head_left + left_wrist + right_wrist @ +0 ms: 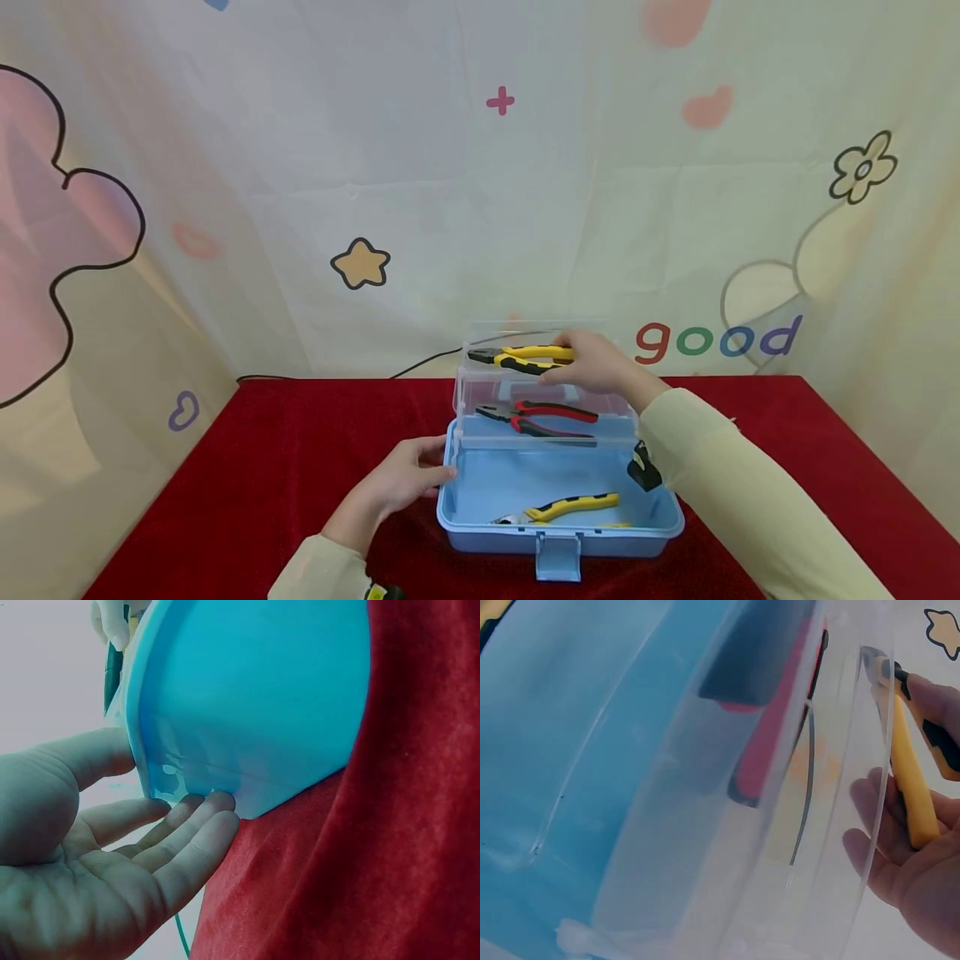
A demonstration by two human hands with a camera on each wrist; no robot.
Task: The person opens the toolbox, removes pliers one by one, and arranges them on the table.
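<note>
My right hand (596, 364) grips yellow-and-black pliers (521, 358) by the handles, jaws to the left, at the raised clear tray of a light-blue toolbox (558, 540). In the right wrist view, the handles (911, 780) show between thumb and fingers, beyond the clear plastic. Red-and-black pliers (551, 419) lie in the clear tray (480, 442). Down in the blue base rests another yellow-and-black plier-like tool (573, 506), partly hidden by the front wall. My left hand (401, 477) holds the toolbox's left side, thumb at the rim (136, 712), fingertips (221, 801) against the outer wall.
The toolbox stands on a red cloth (315, 442), its front latch (558, 557) hanging down. Behind it hangs a printed curtain (420, 167). A black cable (423, 361) runs along the back edge. Black straps with small devices sit at both wrists.
</note>
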